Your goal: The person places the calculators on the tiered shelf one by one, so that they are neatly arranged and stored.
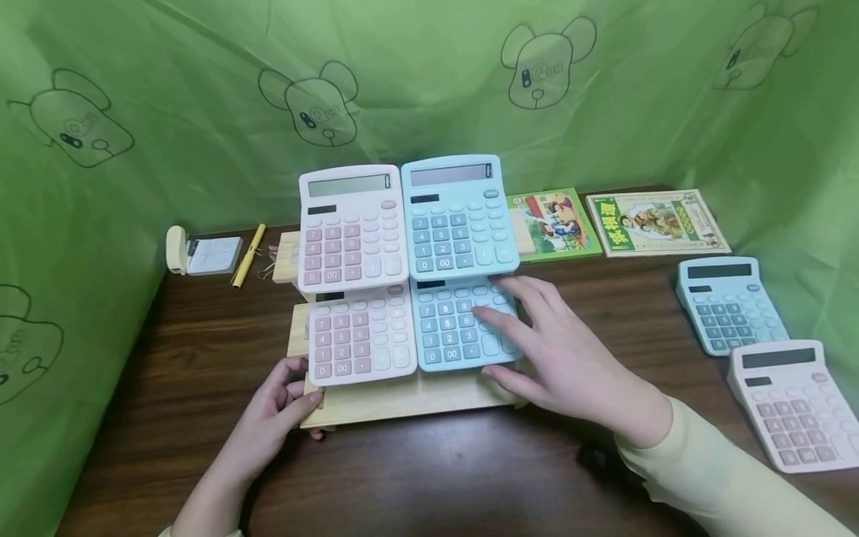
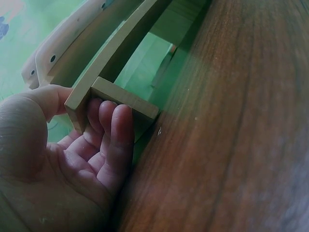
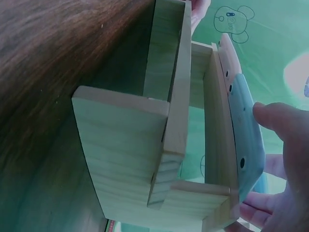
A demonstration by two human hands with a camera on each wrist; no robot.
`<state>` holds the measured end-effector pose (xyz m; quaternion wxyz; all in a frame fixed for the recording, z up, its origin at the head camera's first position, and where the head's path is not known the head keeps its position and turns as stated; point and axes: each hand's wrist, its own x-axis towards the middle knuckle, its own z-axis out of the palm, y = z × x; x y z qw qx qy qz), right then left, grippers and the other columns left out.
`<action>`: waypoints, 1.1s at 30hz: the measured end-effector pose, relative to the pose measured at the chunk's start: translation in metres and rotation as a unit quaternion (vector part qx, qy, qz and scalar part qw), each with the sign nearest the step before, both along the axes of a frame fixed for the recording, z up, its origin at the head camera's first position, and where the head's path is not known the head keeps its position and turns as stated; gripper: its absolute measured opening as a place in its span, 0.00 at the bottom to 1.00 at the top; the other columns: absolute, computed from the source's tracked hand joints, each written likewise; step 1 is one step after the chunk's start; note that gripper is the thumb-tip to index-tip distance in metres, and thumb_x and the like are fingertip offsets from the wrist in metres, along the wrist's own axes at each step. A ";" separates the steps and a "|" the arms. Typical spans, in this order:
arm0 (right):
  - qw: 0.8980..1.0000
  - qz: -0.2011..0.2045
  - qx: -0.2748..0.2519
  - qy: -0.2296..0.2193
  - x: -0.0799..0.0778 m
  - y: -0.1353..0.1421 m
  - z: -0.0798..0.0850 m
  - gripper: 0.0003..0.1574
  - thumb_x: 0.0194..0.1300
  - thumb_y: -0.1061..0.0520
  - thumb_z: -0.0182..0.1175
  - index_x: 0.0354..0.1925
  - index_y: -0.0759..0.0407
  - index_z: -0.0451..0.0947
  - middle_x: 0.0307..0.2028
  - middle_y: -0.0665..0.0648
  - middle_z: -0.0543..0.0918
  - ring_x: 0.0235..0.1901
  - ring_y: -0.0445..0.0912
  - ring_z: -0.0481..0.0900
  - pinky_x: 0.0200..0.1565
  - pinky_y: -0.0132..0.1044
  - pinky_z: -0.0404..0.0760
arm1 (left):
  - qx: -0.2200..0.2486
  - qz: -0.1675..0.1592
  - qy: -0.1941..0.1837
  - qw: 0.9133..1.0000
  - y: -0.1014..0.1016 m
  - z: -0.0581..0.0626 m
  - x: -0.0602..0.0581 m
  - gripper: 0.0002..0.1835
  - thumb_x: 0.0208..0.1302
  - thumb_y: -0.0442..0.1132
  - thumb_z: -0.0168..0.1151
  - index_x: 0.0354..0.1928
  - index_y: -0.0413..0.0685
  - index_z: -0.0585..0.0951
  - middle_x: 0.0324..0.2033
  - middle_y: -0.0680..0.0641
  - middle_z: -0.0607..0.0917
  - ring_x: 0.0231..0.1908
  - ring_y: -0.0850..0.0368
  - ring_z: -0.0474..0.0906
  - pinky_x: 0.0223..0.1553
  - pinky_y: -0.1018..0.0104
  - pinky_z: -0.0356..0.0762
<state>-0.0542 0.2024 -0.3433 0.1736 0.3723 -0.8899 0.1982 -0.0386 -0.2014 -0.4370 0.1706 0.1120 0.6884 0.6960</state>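
Observation:
A two-tier wooden stand [image 1: 416, 399] bears two pink-and-white calculators on its left, one [image 1: 354, 261] above the other [image 1: 362, 335]. On its right stand two blue calculators, an upper [image 1: 456, 216] and a lower [image 1: 446, 324]. My left hand [image 1: 265, 421] grips the stand's front left corner, thumb on top and fingers curled under the wood [image 2: 116, 94]. My right hand [image 1: 564, 354] rests spread on the lower blue calculator. Its index finger lies over the keys, and the thumb touches the bottom edge. The right wrist view shows the calculator's side [image 3: 246, 140] against the wood.
A blue calculator [image 1: 728, 306] and a pink-and-white calculator [image 1: 795, 406] lie at the right. Behind the stand are two picture books, one green-edged [image 1: 560, 224], one cream [image 1: 658, 222]. A stapler-like cream object [image 1: 177, 250], notepad [image 1: 213, 255] and yellow pen [image 1: 248, 257] lie at left. Green curtains surround the table.

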 end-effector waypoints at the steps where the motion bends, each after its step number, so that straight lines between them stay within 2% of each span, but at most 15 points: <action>1: 1.000 -0.001 0.000 -0.002 0.000 0.001 0.000 0.40 0.61 0.37 0.62 0.64 0.55 0.70 0.66 0.67 0.62 0.65 0.61 0.58 0.65 0.53 0.60 | -0.001 0.000 -0.001 1.000 0.000 0.000 0.000 0.19 0.71 0.29 0.53 0.58 0.38 0.59 0.39 0.32 0.82 0.29 0.46 0.82 0.20 0.47 0.81; 8: 0.999 -0.029 0.004 -0.033 0.003 0.021 -0.001 0.44 0.62 0.36 0.61 0.68 0.56 0.65 0.68 0.62 0.61 0.67 0.57 0.57 0.64 0.51 0.63 | -0.004 0.006 -0.005 1.000 0.000 0.000 0.001 0.19 0.71 0.30 0.54 0.58 0.38 0.60 0.39 0.32 0.82 0.28 0.46 0.82 0.20 0.47 0.81; 15: 0.991 -0.097 0.032 -0.085 0.011 0.059 -0.008 0.51 0.54 0.37 0.69 0.70 0.50 0.63 0.69 0.55 0.63 0.66 0.52 0.60 0.59 0.52 0.68 | -0.011 0.009 -0.010 1.000 -0.002 0.000 0.002 0.18 0.71 0.30 0.54 0.58 0.39 0.61 0.40 0.32 0.82 0.30 0.46 0.82 0.21 0.47 0.81; 20: 0.982 -0.162 0.043 -0.085 0.024 0.099 -0.019 0.57 0.49 0.39 0.73 0.71 0.51 0.61 0.67 0.59 0.65 0.64 0.57 0.63 0.61 0.56 0.65 | -0.003 -0.004 0.004 1.000 0.000 0.001 -0.002 0.18 0.71 0.29 0.53 0.58 0.38 0.60 0.40 0.31 0.82 0.29 0.46 0.82 0.20 0.47 0.81; 24: 0.973 -0.214 0.045 -0.078 0.040 0.140 -0.027 0.64 0.45 0.41 0.75 0.73 0.57 0.56 0.67 0.68 0.63 0.62 0.67 0.61 0.67 0.60 0.55 | -0.006 -0.008 0.002 1.000 0.001 0.003 -0.005 0.18 0.71 0.30 0.53 0.57 0.39 0.60 0.39 0.31 0.82 0.28 0.45 0.82 0.21 0.46 0.81; 26: 0.962 -0.251 0.059 -0.093 0.049 0.160 -0.029 0.67 0.46 0.41 0.75 0.74 0.60 0.51 0.68 0.72 0.59 0.62 0.72 0.57 0.67 0.65 0.49 | -0.009 -0.005 -0.002 1.000 0.001 0.003 -0.005 0.18 0.71 0.31 0.54 0.57 0.39 0.60 0.38 0.31 0.82 0.28 0.44 0.82 0.21 0.46 0.81; 28: 0.947 -0.286 0.086 -0.119 0.058 0.180 -0.031 0.70 0.48 0.38 0.73 0.75 0.62 0.46 0.69 0.75 0.53 0.63 0.76 0.52 0.65 0.69 0.46 | -0.008 -0.004 -0.004 1.000 0.000 0.003 -0.005 0.18 0.71 0.31 0.54 0.57 0.39 0.60 0.37 0.31 0.82 0.27 0.43 0.82 0.21 0.46 0.81; 31: 0.919 -0.334 0.125 -0.167 0.070 0.206 -0.032 0.74 0.49 0.34 0.72 0.76 0.61 0.40 0.71 0.77 0.44 0.63 0.80 0.46 0.53 0.79 0.51 | -0.008 -0.003 -0.005 1.000 -0.001 0.003 -0.003 0.18 0.71 0.31 0.53 0.57 0.38 0.60 0.38 0.31 0.82 0.27 0.43 0.82 0.22 0.45 0.81; 33: 0.907 -0.353 0.136 -0.187 0.076 0.222 -0.034 0.75 0.49 0.33 0.71 0.76 0.59 0.37 0.71 0.77 0.38 0.65 0.80 0.41 0.49 0.81 0.51 | -0.010 0.001 -0.006 1.000 -0.002 0.003 -0.002 0.18 0.71 0.31 0.54 0.57 0.38 0.60 0.39 0.31 0.82 0.28 0.43 0.82 0.22 0.46 0.81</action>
